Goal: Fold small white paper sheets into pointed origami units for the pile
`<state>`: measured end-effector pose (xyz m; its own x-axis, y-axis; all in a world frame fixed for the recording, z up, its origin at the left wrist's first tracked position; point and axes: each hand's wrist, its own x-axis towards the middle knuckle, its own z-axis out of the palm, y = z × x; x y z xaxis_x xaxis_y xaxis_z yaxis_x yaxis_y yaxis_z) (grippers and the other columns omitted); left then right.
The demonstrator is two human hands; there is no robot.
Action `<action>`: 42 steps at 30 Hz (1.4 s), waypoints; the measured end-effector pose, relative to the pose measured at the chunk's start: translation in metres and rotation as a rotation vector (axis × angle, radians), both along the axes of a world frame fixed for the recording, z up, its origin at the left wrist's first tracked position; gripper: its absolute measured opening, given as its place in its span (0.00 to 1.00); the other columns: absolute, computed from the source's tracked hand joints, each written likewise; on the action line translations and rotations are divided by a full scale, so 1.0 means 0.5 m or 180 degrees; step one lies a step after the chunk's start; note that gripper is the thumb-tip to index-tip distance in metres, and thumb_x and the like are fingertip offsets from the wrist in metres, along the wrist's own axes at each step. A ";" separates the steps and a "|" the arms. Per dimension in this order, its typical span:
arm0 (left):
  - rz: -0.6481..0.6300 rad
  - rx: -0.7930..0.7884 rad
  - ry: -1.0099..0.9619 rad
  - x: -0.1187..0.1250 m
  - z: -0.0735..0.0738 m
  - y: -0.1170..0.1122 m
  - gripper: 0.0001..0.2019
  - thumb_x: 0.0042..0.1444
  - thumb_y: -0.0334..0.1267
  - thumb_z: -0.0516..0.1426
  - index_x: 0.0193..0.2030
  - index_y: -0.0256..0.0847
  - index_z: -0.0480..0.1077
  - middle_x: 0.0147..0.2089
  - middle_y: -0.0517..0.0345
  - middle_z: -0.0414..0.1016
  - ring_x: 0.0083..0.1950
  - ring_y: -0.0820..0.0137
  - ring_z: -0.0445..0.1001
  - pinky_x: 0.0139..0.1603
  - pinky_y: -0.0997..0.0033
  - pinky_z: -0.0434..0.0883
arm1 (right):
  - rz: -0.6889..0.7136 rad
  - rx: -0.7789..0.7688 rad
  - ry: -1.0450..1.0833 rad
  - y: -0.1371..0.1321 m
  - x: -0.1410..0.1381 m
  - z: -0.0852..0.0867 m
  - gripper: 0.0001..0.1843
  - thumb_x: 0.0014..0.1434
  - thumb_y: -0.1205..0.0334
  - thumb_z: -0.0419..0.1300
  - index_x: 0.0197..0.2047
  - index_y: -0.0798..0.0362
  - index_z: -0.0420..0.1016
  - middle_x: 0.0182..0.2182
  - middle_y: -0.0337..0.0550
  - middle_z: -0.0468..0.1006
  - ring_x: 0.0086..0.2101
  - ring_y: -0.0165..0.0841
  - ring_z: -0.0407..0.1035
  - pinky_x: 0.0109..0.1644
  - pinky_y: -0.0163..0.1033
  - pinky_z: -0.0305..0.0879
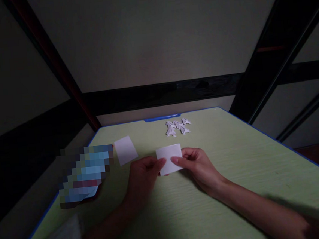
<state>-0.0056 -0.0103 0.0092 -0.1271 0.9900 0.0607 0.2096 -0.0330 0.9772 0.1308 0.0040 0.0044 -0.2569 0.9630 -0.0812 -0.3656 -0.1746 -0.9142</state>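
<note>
Green table (250, 156) under paper (168, 152), dim walls (151, 37)

The single head view looked forward and down across the table (249, 144) from its near side. It sat near enough that the left hand (142, 173) and right hand (200, 167) fell below mid-frame, and it reached past the table's far edge to the large panel (154, 41) beyond

Left grip (142, 172), right grip (198, 165) pinching white paper (168, 153); folded figures (178, 125) beyond.
</note>
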 end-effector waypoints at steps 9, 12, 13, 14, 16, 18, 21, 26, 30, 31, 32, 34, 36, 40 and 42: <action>-0.0103 -0.0158 -0.0204 -0.003 0.000 0.002 0.14 0.42 0.40 0.56 0.12 0.36 0.65 0.13 0.62 0.70 0.18 0.77 0.63 0.23 0.79 0.60 | -0.0282 0.0040 -0.0137 0.010 0.008 -0.005 0.10 0.38 0.61 0.63 0.17 0.58 0.70 0.14 0.36 0.69 0.17 0.23 0.58 0.23 0.32 0.49; -0.0148 -0.0134 -0.0185 -0.004 0.002 0.001 0.13 0.42 0.39 0.56 0.12 0.36 0.66 0.13 0.62 0.69 0.18 0.77 0.64 0.23 0.78 0.60 | -0.0326 0.0185 -0.0164 0.010 0.011 -0.006 0.09 0.38 0.61 0.63 0.17 0.58 0.71 0.15 0.36 0.69 0.19 0.24 0.58 0.25 0.33 0.50; -0.0157 -0.0127 -0.0177 -0.004 0.003 0.001 0.13 0.42 0.39 0.56 0.12 0.36 0.66 0.13 0.62 0.69 0.18 0.77 0.64 0.23 0.78 0.60 | -0.0316 0.0232 -0.0157 0.010 0.011 -0.005 0.09 0.38 0.61 0.63 0.18 0.58 0.71 0.16 0.37 0.70 0.19 0.24 0.59 0.25 0.33 0.50; -0.0167 -0.0124 -0.0181 -0.004 0.004 0.000 0.13 0.42 0.38 0.56 0.11 0.36 0.65 0.13 0.62 0.69 0.18 0.77 0.64 0.23 0.78 0.61 | -0.0290 0.0271 -0.0142 0.011 0.013 -0.005 0.08 0.38 0.61 0.63 0.19 0.58 0.72 0.16 0.36 0.70 0.20 0.25 0.60 0.26 0.33 0.51; -0.0210 -0.0128 -0.0230 -0.005 0.005 0.000 0.13 0.41 0.38 0.57 0.11 0.36 0.65 0.13 0.62 0.69 0.17 0.76 0.65 0.22 0.78 0.60 | -0.0216 0.0303 -0.0087 0.012 0.014 -0.003 0.08 0.38 0.62 0.64 0.21 0.58 0.72 0.16 0.36 0.70 0.21 0.26 0.61 0.27 0.33 0.52; -0.0273 -0.0137 -0.0285 -0.005 0.004 -0.001 0.13 0.41 0.38 0.57 0.11 0.37 0.64 0.13 0.61 0.69 0.17 0.76 0.65 0.21 0.78 0.60 | -0.0153 0.0289 -0.0042 0.013 0.016 -0.002 0.09 0.38 0.61 0.64 0.21 0.58 0.70 0.17 0.36 0.69 0.20 0.26 0.60 0.26 0.33 0.52; -0.0348 -0.0187 -0.0302 -0.003 0.002 -0.001 0.14 0.40 0.38 0.57 0.10 0.37 0.63 0.12 0.61 0.69 0.17 0.75 0.66 0.21 0.78 0.60 | -0.0133 0.0293 -0.0055 0.015 0.017 -0.004 0.10 0.39 0.61 0.63 0.19 0.57 0.66 0.16 0.35 0.67 0.19 0.24 0.58 0.24 0.32 0.50; -0.0473 -0.0243 -0.0272 0.000 -0.001 -0.001 0.14 0.41 0.38 0.57 0.10 0.37 0.64 0.12 0.60 0.69 0.16 0.75 0.66 0.20 0.78 0.60 | -0.0158 0.0306 -0.0055 0.013 0.018 -0.010 0.10 0.45 0.61 0.58 0.18 0.56 0.62 0.15 0.33 0.62 0.17 0.23 0.55 0.21 0.31 0.48; -0.0698 -0.0407 -0.0347 0.003 -0.003 -0.004 0.11 0.39 0.36 0.58 0.11 0.36 0.65 0.12 0.60 0.69 0.16 0.75 0.67 0.19 0.78 0.60 | -0.0317 0.0399 -0.0370 0.012 0.019 -0.012 0.10 0.48 0.62 0.53 0.18 0.55 0.60 0.13 0.32 0.58 0.15 0.22 0.52 0.19 0.30 0.45; -0.0770 -0.0437 -0.0391 0.004 -0.003 -0.004 0.11 0.39 0.36 0.58 0.11 0.36 0.65 0.12 0.60 0.69 0.16 0.74 0.67 0.19 0.78 0.61 | -0.0329 0.0444 -0.0482 0.011 0.019 -0.012 0.10 0.48 0.62 0.53 0.18 0.55 0.60 0.13 0.31 0.58 0.15 0.22 0.51 0.18 0.30 0.44; -0.0830 -0.0459 -0.0428 0.005 -0.004 -0.005 0.10 0.38 0.35 0.58 0.12 0.36 0.66 0.13 0.60 0.70 0.16 0.74 0.67 0.19 0.77 0.61 | -0.0320 0.0487 -0.0580 0.010 0.019 -0.011 0.10 0.49 0.61 0.52 0.19 0.55 0.60 0.13 0.31 0.58 0.15 0.22 0.51 0.18 0.29 0.44; -0.0883 -0.0489 -0.0453 0.006 -0.004 -0.004 0.10 0.38 0.35 0.58 0.12 0.36 0.66 0.13 0.59 0.70 0.16 0.74 0.67 0.19 0.77 0.62 | -0.0275 0.0566 -0.0705 0.008 0.019 -0.009 0.11 0.50 0.59 0.52 0.21 0.55 0.60 0.14 0.31 0.59 0.15 0.22 0.51 0.17 0.29 0.45; -0.0856 -0.0485 -0.0442 0.007 -0.004 -0.004 0.10 0.38 0.35 0.58 0.12 0.36 0.66 0.12 0.60 0.69 0.15 0.74 0.67 0.19 0.77 0.62 | -0.0265 0.0672 -0.0778 0.006 0.018 -0.007 0.12 0.51 0.57 0.52 0.22 0.55 0.60 0.15 0.32 0.59 0.16 0.22 0.51 0.18 0.29 0.46; -0.0887 -0.0469 -0.0368 0.007 -0.007 -0.004 0.11 0.39 0.35 0.58 0.11 0.37 0.66 0.11 0.60 0.69 0.15 0.75 0.67 0.20 0.77 0.63 | -0.0389 0.0923 -0.1084 0.004 0.017 -0.003 0.13 0.52 0.55 0.51 0.22 0.55 0.58 0.16 0.33 0.57 0.18 0.23 0.51 0.19 0.29 0.46; -0.0884 -0.0455 -0.0351 0.005 -0.007 -0.004 0.11 0.40 0.35 0.58 0.11 0.37 0.66 0.12 0.60 0.69 0.15 0.75 0.66 0.20 0.77 0.63 | -0.0409 0.0987 -0.1220 0.005 0.017 -0.001 0.15 0.52 0.55 0.52 0.20 0.54 0.56 0.15 0.32 0.55 0.18 0.23 0.49 0.19 0.30 0.45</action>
<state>-0.0028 -0.0124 0.0058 0.1508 0.9853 -0.0804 0.1044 0.0650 0.9924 0.1395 0.0066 0.0041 -0.1425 0.9786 0.1483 0.0054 0.1506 -0.9886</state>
